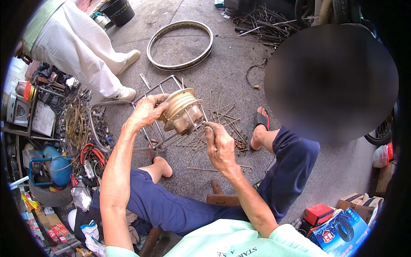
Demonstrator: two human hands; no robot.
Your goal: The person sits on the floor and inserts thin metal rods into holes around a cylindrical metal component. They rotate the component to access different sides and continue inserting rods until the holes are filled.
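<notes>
A tan metal wheel hub [179, 107] with a wide ribbed drum and drilled flanges is held up in front of me. My left hand [149, 110] grips its left side, thumb over the drum and fingers partly hidden behind it. At the hub's right edge, my right hand [220, 144] is closed in a pinch on the end of a thin spoke [204, 114] that sits at the flange. Below the hub, many loose spokes [224, 118] lie scattered on the ground. Under and behind it stands a bent metal tube frame [99, 128].
A bare wheel rim [180, 67] lies ahead on the concrete. A person in white trousers [70, 47] stands at the far left. Tangled cables [77, 124] and a blue tank [57, 166] crowd the left. Metal rods [269, 21] are piled far right; a blue box [340, 231] is near right.
</notes>
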